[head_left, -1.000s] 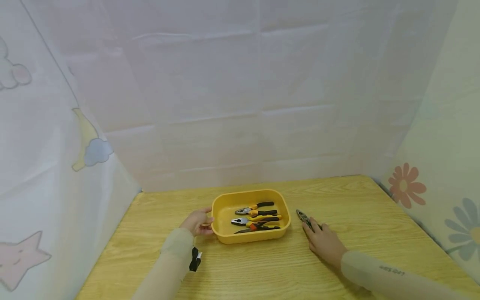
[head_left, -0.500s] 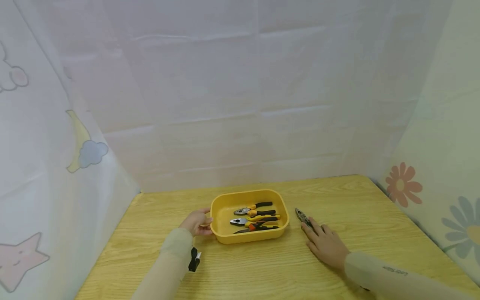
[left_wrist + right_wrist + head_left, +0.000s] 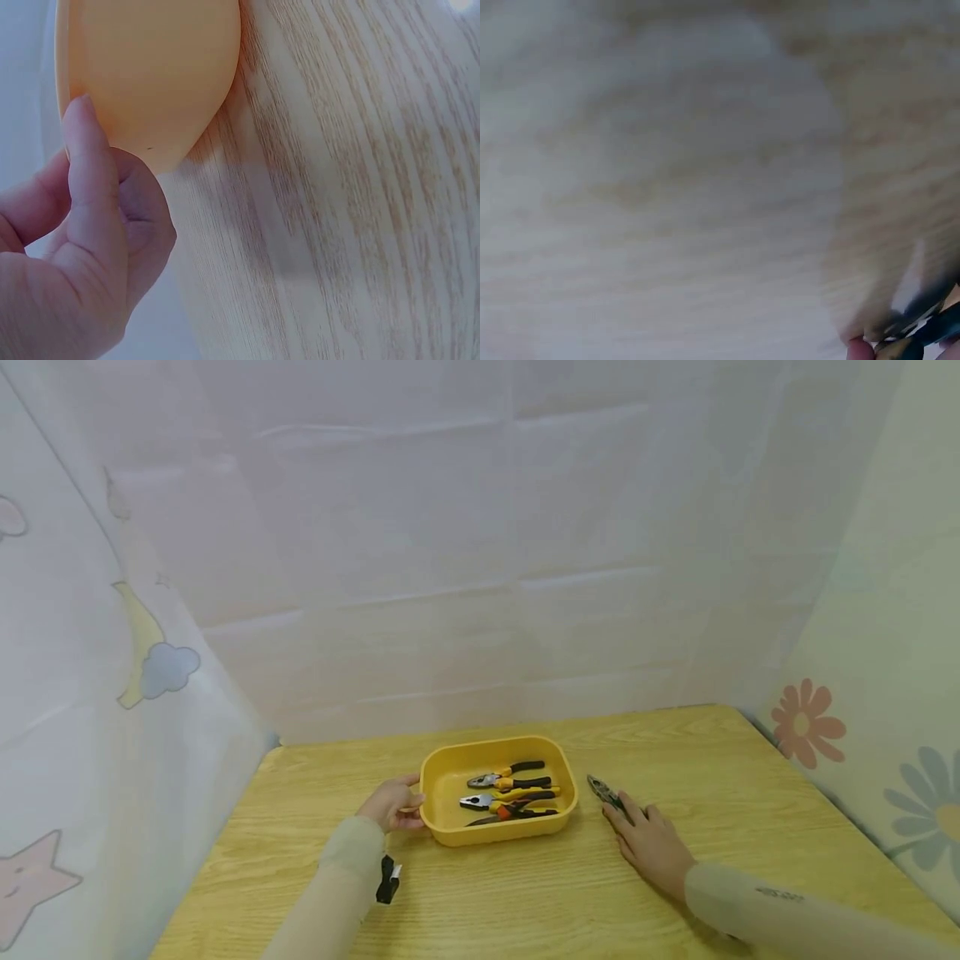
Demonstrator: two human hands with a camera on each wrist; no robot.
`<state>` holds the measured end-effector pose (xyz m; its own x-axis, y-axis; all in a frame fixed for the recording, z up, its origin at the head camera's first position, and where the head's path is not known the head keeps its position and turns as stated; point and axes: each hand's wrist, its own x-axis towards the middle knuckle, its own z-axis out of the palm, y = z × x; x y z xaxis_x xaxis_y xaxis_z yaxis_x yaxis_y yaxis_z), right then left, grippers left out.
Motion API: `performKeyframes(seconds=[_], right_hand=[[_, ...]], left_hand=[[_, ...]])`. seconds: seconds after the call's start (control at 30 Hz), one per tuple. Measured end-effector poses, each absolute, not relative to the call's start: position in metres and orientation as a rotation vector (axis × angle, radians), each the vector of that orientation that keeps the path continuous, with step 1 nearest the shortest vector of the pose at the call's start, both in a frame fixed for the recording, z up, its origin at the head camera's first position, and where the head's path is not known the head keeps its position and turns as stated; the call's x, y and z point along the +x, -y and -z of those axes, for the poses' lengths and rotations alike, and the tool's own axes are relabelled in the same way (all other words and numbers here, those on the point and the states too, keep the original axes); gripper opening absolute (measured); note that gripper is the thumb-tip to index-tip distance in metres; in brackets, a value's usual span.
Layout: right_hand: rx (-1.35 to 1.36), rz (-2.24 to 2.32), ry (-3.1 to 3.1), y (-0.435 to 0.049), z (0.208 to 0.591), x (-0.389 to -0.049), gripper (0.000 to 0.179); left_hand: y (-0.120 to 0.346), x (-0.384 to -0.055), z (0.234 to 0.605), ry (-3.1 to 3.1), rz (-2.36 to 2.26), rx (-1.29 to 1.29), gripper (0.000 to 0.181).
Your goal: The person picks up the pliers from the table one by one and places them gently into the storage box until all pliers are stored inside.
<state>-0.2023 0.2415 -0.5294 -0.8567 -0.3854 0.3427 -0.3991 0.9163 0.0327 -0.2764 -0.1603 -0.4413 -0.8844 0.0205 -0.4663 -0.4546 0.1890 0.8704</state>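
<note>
My left hand (image 3: pixel 392 804) grips the left end of a yellow plastic tray (image 3: pixel 502 836) that stands on the table. In the left wrist view the thumb (image 3: pixel 94 169) lies over the tray's rim, with the other fingers curled against the outside. Several pliers (image 3: pixel 476 802) with yellow, black and orange handles lie side by side in the tray, jaws to the left. Right of the tray, my right hand (image 3: pixel 655 850) holds another pair of pliers (image 3: pixel 602 789) by its dark handles, jaws angled away to the upper left. Fingertips show beside those handles in the right wrist view.
The wooden table (image 3: pixel 517 910) reaches back to a pale creased sheet (image 3: pixel 420 610). Printed cloths hang along the left and right sides. A black strap-like piece (image 3: pixel 387 880) with a white tag is beside the left sleeve.
The head view has shifted slightly. The right fingers have moved a little on the pliers' handles; the left hand and the tray stay put.
</note>
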Motion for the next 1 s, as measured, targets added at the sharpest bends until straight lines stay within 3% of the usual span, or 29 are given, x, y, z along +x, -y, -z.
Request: performKeyframes(seconds=[0.3,0.7,1.0], right_hand=[[0.579,-0.165,2.774,-0.241,0.512,-0.209,0.046],[0.541,-0.195,3.046,-0.238,0.5,-0.224,0.07],[0.532,-0.236,2.94,-0.24,0.493,-0.223,0.07]], left_hand=[[0.161,-0.277,0.44,-2.089,-1.751,-0.426,0.052],[0.162,-0.277,0.441,-2.104,-1.746,-0.428,0.052],[0.161,-0.277,0.442,-2.086,-1.758,-0.417,0.052]])
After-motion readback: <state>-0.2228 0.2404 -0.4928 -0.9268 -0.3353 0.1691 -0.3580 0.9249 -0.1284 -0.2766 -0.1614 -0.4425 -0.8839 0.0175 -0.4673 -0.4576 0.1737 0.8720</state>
